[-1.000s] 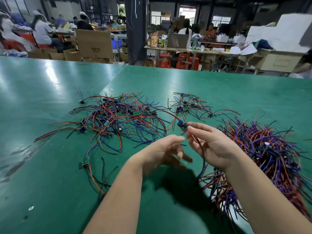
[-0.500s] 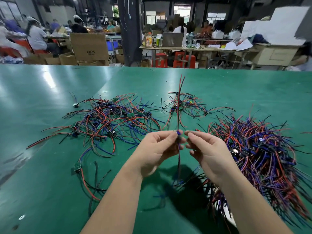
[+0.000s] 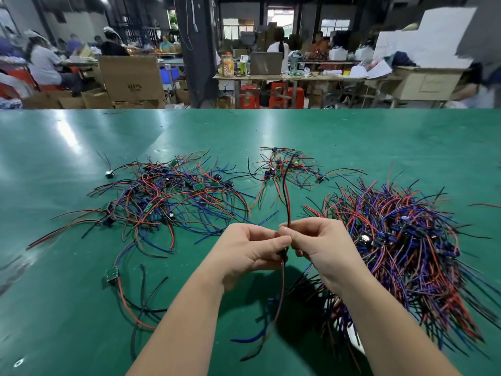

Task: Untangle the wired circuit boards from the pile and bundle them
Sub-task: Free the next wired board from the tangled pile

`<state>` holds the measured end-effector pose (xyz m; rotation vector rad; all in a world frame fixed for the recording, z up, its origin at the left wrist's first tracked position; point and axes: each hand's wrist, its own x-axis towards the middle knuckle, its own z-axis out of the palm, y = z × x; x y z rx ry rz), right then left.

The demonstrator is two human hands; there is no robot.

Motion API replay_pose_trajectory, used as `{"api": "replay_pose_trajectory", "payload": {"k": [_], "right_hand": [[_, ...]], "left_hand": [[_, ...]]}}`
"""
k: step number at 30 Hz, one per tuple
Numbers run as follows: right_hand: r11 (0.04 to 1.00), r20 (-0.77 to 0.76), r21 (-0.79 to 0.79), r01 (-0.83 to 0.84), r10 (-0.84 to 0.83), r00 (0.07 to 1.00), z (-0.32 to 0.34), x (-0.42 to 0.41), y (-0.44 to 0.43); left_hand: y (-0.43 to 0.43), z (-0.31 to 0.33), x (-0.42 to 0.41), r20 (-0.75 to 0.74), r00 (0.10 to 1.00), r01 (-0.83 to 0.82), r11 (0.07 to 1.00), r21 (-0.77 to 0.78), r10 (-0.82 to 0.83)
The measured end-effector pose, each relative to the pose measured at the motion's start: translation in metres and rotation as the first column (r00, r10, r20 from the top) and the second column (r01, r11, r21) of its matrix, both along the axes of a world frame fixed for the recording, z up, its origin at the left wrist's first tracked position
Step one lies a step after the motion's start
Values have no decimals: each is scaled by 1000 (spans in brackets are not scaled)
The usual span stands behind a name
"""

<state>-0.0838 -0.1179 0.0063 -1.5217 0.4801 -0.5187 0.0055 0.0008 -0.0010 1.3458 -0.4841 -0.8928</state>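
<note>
Left hand (image 3: 245, 251) and right hand (image 3: 320, 245) pinching one board (image 3: 283, 252) together above table (image 3: 81, 335), board mostly hiding behind fingertips. Right pile (image 3: 406, 253) blurring toward frame edge. Open table lying near left.

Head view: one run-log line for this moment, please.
left hand: pinching wired board | right hand: pinching same | wires: upright and hanging | dense pile: right
</note>
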Motion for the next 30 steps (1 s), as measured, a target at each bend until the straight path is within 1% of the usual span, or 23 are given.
{"api": "replay_pose_trajectory", "payload": {"k": [4,6,8,10,13,15,17,19,20,21,23,24,25,26,27,28,29,30], "right_hand": [[997,-22,6,78,-78,997,-2,2,-5],[993,-30,76,89,-87,996,0,3,-8],[973,-14,196,124,-123,992,5,3,-14],[938,19,299,177,-191,981,12,1,-24],[888,62,401,225,-271,961,16,-5,-35],[880,59,410,241,-289,956,15,-6,-36],[873,73,421,247,-304,950,14,-6,-37],[825,121,502,260,-364,924,13,-7,-43],[797,143,549,253,-388,910,14,-8,-48],[778,163,583,233,-393,905,15,-9,-52],[791,143,582,189,-329,933,13,-11,-57],[822,104,546,163,-259,960,12,-11,-55],[869,61,482,114,-164,985,11,-11,-51],[912,28,409,29,-45,999,10,-11,-45],[939,3,335,-77,81,997,9,-11,-37],[944,-9,283,-173,183,983,8,-10,-30],[935,-3,261,-239,248,969,7,-9,-23],[927,28,268,-263,266,964,5,-6,-16]], "left_hand": [[-3,0,-4,6,999,38,999,-17,-37],[-2,2,-4,-11,997,81,997,-6,-81],[3,4,-3,-17,983,184,983,15,-183],[10,7,-4,3,940,342,939,42,-342],[14,7,-9,101,835,530,841,112,-540],[15,8,-11,140,795,572,807,147,-590],[18,10,-8,138,763,615,775,144,-631],[22,11,-6,110,683,709,692,132,-722],[23,11,-5,107,660,737,668,102,-744],[22,12,-5,119,674,730,682,41,-729],[18,11,-5,137,787,617,764,-186,-602],[15,12,-4,111,849,523,790,-322,-517],[13,13,-4,52,898,414,799,-437,-437],[12,14,-2,-29,932,294,801,-521,-362],[10,14,-1,-118,954,161,802,-575,-276],[9,14,0,-200,962,29,798,-602,-186],[7,14,2,-254,962,-80,794,-603,-97],[4,14,1,-261,965,-155,801,-578,-2]]}}
